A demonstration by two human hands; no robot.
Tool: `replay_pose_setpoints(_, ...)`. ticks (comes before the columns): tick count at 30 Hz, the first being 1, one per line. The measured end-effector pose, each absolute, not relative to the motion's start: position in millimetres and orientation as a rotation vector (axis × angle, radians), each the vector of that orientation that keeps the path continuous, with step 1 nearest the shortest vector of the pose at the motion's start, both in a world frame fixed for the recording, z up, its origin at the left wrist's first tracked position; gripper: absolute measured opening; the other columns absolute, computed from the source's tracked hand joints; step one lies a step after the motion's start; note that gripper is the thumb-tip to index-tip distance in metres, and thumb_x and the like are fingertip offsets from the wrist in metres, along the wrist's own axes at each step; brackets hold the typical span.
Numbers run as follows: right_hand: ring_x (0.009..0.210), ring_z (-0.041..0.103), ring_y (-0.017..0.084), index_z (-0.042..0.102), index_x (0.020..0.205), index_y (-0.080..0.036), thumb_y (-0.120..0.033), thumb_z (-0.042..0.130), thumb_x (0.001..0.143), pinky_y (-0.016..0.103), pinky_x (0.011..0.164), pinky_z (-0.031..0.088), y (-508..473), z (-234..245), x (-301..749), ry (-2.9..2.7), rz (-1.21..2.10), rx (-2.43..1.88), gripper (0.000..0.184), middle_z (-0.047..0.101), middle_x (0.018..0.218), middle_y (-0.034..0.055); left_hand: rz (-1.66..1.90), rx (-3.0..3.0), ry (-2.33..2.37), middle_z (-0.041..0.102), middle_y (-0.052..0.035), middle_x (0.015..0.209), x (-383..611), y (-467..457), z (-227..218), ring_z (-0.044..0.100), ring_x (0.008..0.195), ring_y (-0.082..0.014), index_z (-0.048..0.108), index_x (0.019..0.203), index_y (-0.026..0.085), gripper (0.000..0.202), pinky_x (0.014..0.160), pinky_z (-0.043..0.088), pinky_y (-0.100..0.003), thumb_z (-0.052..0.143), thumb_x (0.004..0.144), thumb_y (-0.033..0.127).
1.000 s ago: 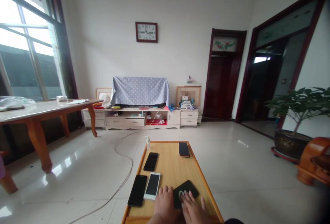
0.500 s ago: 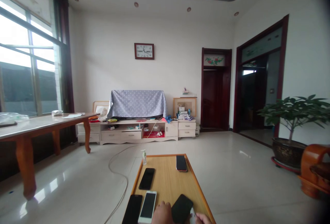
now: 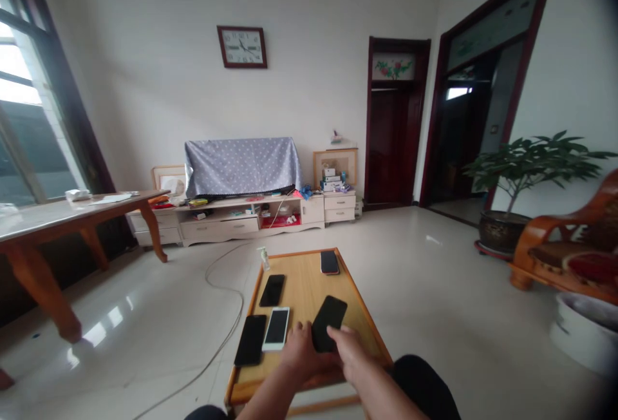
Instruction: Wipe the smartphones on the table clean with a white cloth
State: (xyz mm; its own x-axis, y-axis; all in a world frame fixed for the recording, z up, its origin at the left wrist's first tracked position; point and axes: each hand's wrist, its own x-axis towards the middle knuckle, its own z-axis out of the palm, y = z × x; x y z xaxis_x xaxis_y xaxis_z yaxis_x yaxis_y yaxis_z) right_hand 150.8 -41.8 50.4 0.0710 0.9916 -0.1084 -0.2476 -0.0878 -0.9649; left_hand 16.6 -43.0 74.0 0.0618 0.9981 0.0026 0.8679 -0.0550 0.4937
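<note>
A dark smartphone (image 3: 331, 317) is tilted above the near half of the small wooden table (image 3: 303, 278). My right hand (image 3: 348, 349) grips it at the lower right, the thumb lying over its face. On its lower left side my left hand (image 3: 300, 348) closes against the edge, fingers bent; the fingers beneath are hidden. Left of my hands lie a white smartphone (image 3: 277, 328) and a black smartphone (image 3: 250, 341). Another black phone (image 3: 273, 290) rests farther up the table. One more phone (image 3: 329, 262) is at the far right corner.
A pump bottle (image 3: 264, 259) stands at the table's far left corner. A cable (image 3: 226, 336) runs across the floor on the left. To the right are a wooden armchair (image 3: 541, 239), a white tub (image 3: 586, 330) and a potted plant (image 3: 505, 230).
The view has tilted down, showing more of both forearms. My right hand has moved onto the dark smartphone. The small pale piece at its fingers is no longer visible.
</note>
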Motion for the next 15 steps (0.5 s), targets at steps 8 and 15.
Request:
replay_pose_setpoints(8,0.081,0.062,0.019,0.069,0.087,-0.018,-0.058,0.068,0.079,0.028,0.073,0.046,-64.8,86.9,158.0,-0.872,1.489,-0.950,0.042,0.070,0.084,0.0038,0.941,1.765,1.616,0.068,-0.0056,0.094,17.0,-51.2,94.2,0.063,0.084,-0.0202,0.056,0.108,0.016,0.055,0.075,0.047,-0.030,0.079,0.064,0.039)
replay_pose_setpoints(15,0.084,0.061,0.020,0.072,0.092,-0.017,-0.058,0.071,0.080,0.029,0.079,0.046,-99.5,113.7,151.9,-1.012,1.333,-0.933,0.043,0.070,0.084,0.0021,1.073,1.757,1.533,0.066,-0.0038,0.093,18.7,-79.1,116.3,0.062,0.086,-0.0206,0.054,0.108,0.018,0.053,0.078,0.047,-0.032,0.076,0.065,0.039)
